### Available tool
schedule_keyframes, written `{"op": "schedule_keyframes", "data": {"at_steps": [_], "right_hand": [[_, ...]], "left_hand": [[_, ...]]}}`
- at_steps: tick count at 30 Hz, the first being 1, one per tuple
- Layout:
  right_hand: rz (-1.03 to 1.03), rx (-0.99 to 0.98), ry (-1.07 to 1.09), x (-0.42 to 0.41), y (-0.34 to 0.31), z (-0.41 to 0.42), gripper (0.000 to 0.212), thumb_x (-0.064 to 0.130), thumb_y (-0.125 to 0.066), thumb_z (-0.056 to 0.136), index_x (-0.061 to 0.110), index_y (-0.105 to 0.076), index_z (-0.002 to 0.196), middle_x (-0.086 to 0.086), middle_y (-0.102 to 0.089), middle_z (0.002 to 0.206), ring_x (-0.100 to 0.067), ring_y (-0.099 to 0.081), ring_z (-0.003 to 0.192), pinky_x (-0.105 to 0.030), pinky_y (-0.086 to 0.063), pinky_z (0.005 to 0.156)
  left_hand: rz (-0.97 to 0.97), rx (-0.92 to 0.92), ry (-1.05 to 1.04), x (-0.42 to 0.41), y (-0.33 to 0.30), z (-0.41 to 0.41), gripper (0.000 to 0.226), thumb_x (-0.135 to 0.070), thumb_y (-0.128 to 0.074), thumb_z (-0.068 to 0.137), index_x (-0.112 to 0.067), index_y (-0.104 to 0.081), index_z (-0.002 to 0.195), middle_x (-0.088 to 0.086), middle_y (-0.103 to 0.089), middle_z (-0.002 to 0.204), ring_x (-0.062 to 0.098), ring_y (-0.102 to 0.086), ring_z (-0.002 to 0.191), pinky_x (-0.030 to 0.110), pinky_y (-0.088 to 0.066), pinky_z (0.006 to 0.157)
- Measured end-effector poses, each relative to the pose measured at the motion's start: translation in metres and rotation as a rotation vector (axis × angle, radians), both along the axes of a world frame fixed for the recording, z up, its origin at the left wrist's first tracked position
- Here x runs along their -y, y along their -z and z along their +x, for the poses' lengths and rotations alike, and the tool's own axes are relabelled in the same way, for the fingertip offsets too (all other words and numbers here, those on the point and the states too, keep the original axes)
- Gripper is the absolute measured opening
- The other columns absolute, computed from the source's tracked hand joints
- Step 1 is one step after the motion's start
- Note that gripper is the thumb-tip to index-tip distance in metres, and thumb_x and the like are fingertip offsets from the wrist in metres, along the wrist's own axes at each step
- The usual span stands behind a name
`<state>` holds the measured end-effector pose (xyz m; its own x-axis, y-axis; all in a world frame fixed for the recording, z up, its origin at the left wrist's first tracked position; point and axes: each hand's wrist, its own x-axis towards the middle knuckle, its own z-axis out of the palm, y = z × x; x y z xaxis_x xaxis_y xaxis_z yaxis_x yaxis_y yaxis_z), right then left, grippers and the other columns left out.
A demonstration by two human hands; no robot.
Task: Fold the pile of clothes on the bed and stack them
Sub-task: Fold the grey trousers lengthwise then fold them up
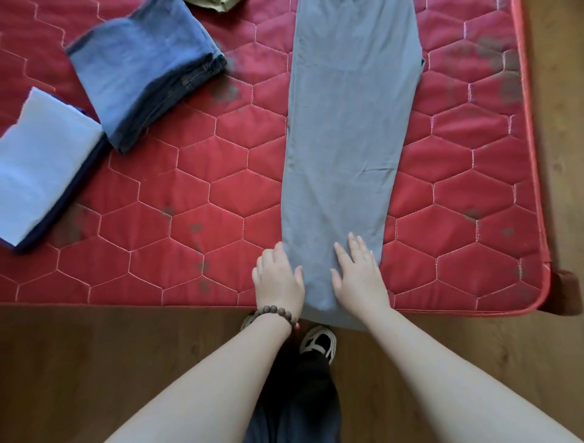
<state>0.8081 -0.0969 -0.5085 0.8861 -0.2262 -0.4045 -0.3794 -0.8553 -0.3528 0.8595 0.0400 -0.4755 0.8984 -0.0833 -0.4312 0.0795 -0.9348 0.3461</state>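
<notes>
A long grey garment [347, 126] lies flat in a narrow strip on the red quilted mattress [189, 205], its near end hanging slightly over the front edge. My left hand [278, 278], with a bead bracelet at the wrist, holds the strip's left edge near the bottom; the thumb lies on top of the cloth and the fingers curl at its side. My right hand [358, 275] rests flat on the cloth with straight fingers. Folded blue jeans [142, 72] lie at the upper left. A folded light-blue garment on dark cloth [44, 167] lies at the far left.
An olive-green garment [215, 3] peeks in at the top edge. Wooden floor [94, 363] runs along the front and right of the mattress. My shoes [319, 343] and dark trousers stand close to the front edge.
</notes>
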Motion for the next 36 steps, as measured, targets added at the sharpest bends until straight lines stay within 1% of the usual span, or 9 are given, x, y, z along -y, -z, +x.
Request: {"op": "schedule_keyframes", "data": {"at_steps": [3, 6, 10, 14, 19, 23, 30, 33, 36], "right_hand": [[0.232, 0.044, 0.238, -0.009, -0.018, 0.007, 0.025, 0.029, -0.055, 0.096, 0.010, -0.070, 0.102, -0.012, -0.062, 0.108, -0.029, -0.055, 0.107, -0.035, -0.041, 0.092], [0.664, -0.115, 0.586, -0.021, -0.033, 0.025, 0.050, 0.054, -0.050, 0.091, 0.015, -0.057, 0.061, 0.000, -0.056, 0.062, -0.021, -0.052, 0.068, -0.037, -0.040, 0.069], [0.729, -0.113, 0.778, -0.023, -0.035, 0.034, 0.049, 0.027, -0.059, 0.091, 0.017, -0.049, 0.045, 0.005, -0.045, 0.047, -0.018, -0.043, 0.058, -0.035, -0.040, 0.063], [0.533, -0.054, 0.806, -0.015, -0.035, 0.036, 0.030, 0.015, -0.049, 0.083, 0.015, -0.042, 0.054, -0.009, -0.040, 0.057, -0.026, -0.044, 0.065, -0.055, -0.052, 0.073], [0.430, 0.026, 0.871, 0.011, -0.051, 0.034, 0.030, 0.021, -0.044, 0.100, 0.003, -0.050, 0.076, -0.006, -0.046, 0.070, -0.023, -0.045, 0.076, -0.035, -0.035, 0.067], [0.575, -0.084, 0.682, 0.049, -0.083, 0.027, 0.018, 0.024, -0.076, 0.081, 0.010, -0.065, 0.085, 0.000, -0.068, 0.080, -0.014, -0.062, 0.072, -0.026, -0.050, 0.063], [-0.220, -0.087, 0.352, 0.158, -0.134, 0.051, 0.027, 0.005, -0.063, 0.075, 0.014, -0.039, 0.064, -0.008, -0.048, 0.068, -0.032, -0.048, 0.075, -0.034, -0.029, 0.061], [-0.384, -0.014, 0.297, 0.184, -0.134, 0.055, 0.012, 0.007, -0.061, 0.079, 0.009, -0.049, 0.081, -0.016, -0.052, 0.082, -0.036, -0.048, 0.081, -0.037, -0.036, 0.067], [-0.472, -0.145, 0.177, 0.183, -0.110, 0.051, 0.040, 0.012, -0.063, 0.081, 0.011, -0.050, 0.118, -0.022, -0.053, 0.110, -0.041, -0.052, 0.102, -0.047, -0.046, 0.082]], "left_hand": [[-0.086, 0.091, 0.105, 0.004, -0.008, 0.006, 0.028, -0.017, -0.069, 0.083, -0.010, -0.061, 0.109, 0.010, -0.062, 0.103, 0.031, -0.058, 0.100, 0.043, -0.041, 0.087], [-0.119, 0.154, 0.232, 0.009, -0.013, 0.006, 0.010, -0.024, -0.057, 0.078, -0.014, -0.060, 0.081, 0.005, -0.063, 0.078, 0.030, -0.061, 0.075, 0.039, -0.043, 0.070], [-0.249, 0.139, 0.390, 0.007, -0.016, -0.005, 0.029, -0.029, -0.038, 0.079, -0.012, -0.062, 0.082, 0.001, -0.063, 0.076, 0.025, -0.061, 0.076, 0.037, -0.043, 0.076], [-0.249, 0.139, 0.465, -0.009, -0.009, -0.010, 0.034, -0.033, -0.038, 0.088, -0.014, -0.066, 0.088, -0.001, -0.068, 0.084, 0.023, -0.062, 0.085, 0.034, -0.041, 0.083], [-0.162, 0.055, 0.568, -0.029, 0.004, -0.004, 0.055, -0.035, -0.024, 0.093, -0.007, -0.069, 0.103, 0.009, -0.069, 0.111, 0.027, -0.063, 0.109, 0.036, -0.046, 0.093], [-0.104, -0.155, 0.695, -0.036, 0.006, 0.003, 0.054, -0.033, -0.021, 0.100, -0.007, -0.039, 0.144, 0.006, -0.032, 0.155, 0.019, -0.024, 0.145, 0.029, -0.015, 0.116], [-0.008, -0.163, 0.789, -0.039, 0.014, 0.003, 0.062, -0.041, -0.036, 0.102, -0.012, -0.017, 0.153, 0.001, -0.012, 0.162, 0.013, -0.006, 0.149, 0.026, -0.004, 0.118], [0.010, -0.147, 0.818, -0.039, 0.016, 0.003, 0.067, -0.043, -0.041, 0.100, -0.012, -0.015, 0.154, 0.003, -0.010, 0.162, 0.015, -0.006, 0.149, 0.026, -0.004, 0.118], [0.020, -0.127, 0.842, -0.041, 0.019, 0.002, 0.070, -0.034, -0.047, 0.099, -0.012, -0.010, 0.154, 0.003, -0.007, 0.162, 0.016, -0.004, 0.149, 0.026, -0.002, 0.118]]}}
